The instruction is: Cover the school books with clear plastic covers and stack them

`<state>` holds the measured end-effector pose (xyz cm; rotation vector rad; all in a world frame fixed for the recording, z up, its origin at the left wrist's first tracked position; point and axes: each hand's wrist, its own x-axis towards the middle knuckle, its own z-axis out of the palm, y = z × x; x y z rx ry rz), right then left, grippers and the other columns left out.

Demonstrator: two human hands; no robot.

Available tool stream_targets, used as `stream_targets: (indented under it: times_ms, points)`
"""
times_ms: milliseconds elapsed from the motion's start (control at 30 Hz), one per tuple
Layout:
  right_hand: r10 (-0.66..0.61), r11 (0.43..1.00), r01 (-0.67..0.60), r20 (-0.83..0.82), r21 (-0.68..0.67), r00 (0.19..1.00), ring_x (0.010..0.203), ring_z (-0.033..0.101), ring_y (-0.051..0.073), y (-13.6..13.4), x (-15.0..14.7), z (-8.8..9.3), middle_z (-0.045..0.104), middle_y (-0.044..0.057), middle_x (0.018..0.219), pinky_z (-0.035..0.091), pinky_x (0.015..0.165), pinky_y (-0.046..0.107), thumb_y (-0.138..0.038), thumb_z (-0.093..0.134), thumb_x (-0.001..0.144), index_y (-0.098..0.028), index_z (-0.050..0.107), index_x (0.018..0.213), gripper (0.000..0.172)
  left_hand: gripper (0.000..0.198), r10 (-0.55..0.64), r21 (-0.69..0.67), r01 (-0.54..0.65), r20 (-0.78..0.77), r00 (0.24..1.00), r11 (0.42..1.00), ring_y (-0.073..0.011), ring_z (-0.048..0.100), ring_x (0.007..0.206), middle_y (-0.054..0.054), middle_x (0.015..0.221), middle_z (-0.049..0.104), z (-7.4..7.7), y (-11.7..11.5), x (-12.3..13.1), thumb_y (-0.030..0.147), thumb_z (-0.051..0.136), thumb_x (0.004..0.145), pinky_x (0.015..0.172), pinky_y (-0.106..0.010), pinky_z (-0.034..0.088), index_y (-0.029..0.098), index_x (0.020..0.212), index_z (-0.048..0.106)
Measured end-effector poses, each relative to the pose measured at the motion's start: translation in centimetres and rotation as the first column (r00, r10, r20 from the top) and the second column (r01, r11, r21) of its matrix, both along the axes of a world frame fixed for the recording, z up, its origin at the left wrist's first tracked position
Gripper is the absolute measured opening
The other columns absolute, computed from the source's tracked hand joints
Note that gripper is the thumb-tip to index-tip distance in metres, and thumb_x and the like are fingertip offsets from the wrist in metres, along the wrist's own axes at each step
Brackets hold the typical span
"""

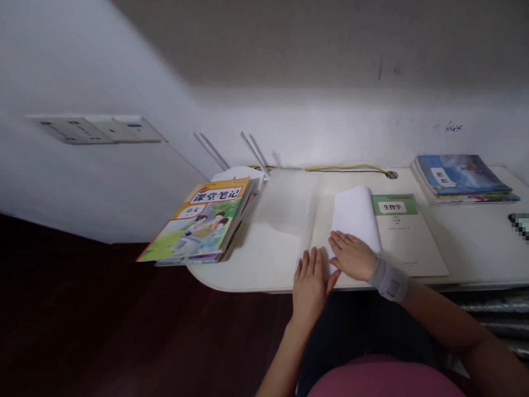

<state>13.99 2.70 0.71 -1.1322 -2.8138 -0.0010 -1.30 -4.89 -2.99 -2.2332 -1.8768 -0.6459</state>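
A biology textbook [407, 234] with a green title label lies on the white desk [276, 275]. A white paper sheet [355, 218] curls up along the book's left side, its raised fold partly covering that edge. My right hand [351, 255], in a grey wrist brace [388, 281], rests flat on this sheet with its fingers together. My left hand [311, 281] lies just left of it with its fingers spread, touching the paper near the desk's front edge. Neither hand grips anything.
A stack topped by a "课堂笔记" notebook [198, 220] overhangs the desk's left edge. Several books [463, 179] are piled at the back right. A white router [242, 176] with antennas stands behind the notebooks, and a yellow cable [347, 167] runs along the wall to a desk grommet [391, 175].
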Motion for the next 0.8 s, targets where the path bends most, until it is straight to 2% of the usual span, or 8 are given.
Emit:
stream_targets:
  times_ms: [100,233,533,700,800]
  points:
    - [-0.011,1.0,0.011,0.034,-0.001,0.999,0.13,0.037,0.03,0.6,1.5,0.1,0.039,0.021,0.141,0.029,0.106,0.047,-0.053,0.046,0.087,-0.003,0.042,0.133,0.068,0.056,-0.105,-0.058,0.106,0.025,0.994,0.993,-0.0323,0.045,0.125,-0.016,0.132,0.052,0.6,0.3,-1.5,0.052,0.047,0.085,0.099,-0.049,0.041,0.013,0.126,0.051]
    - [0.006,1.0,-0.007,0.023,0.005,1.0,0.13,0.037,0.031,0.9,2.7,0.0,0.039,0.023,0.141,0.027,0.106,0.049,-0.063,0.049,0.081,-0.006,0.043,0.134,0.078,0.053,-0.184,-0.085,0.192,0.09,0.979,0.978,-0.0286,0.045,0.125,-0.012,0.128,0.057,1.0,0.7,-2.9,0.05,0.051,0.084,0.1,-0.047,0.042,0.017,0.126,0.052]
    - [0.002,1.0,-0.002,-0.001,0.023,1.0,0.132,0.034,0.03,0.7,2.3,-0.7,0.037,0.022,0.142,0.026,0.107,0.046,-0.064,0.045,0.082,-0.006,0.042,0.134,0.078,0.052,-0.128,-0.072,0.135,0.097,0.987,0.988,-0.0283,0.043,0.127,-0.01,0.126,0.059,0.2,0.5,-2.6,0.048,0.049,0.085,0.102,-0.05,0.039,0.021,0.13,0.047]
    - [0.024,0.999,-0.023,-0.034,0.027,0.999,0.133,0.032,0.029,0.4,1.7,-1.0,0.035,0.02,0.143,0.029,0.107,0.042,-0.061,0.042,0.085,-0.005,0.041,0.135,0.075,0.051,-0.131,-0.057,0.137,0.094,0.987,0.989,-0.0301,0.042,0.128,-0.013,0.13,0.055,0.4,0.4,-2.5,0.047,0.047,0.087,0.101,-0.05,0.039,0.018,0.129,0.049]
    - [0.032,0.999,-0.031,-0.045,0.016,0.998,0.133,0.032,0.029,-0.1,0.9,-1.0,0.035,0.02,0.143,0.029,0.108,0.039,-0.06,0.041,0.086,-0.001,0.04,0.135,0.076,0.046,-0.12,-0.03,0.125,0.143,0.982,0.992,-0.0271,0.042,0.128,-0.013,0.131,0.054,0.4,0.5,-2.6,0.04,0.04,0.091,0.103,-0.048,0.039,0.015,0.13,0.048]
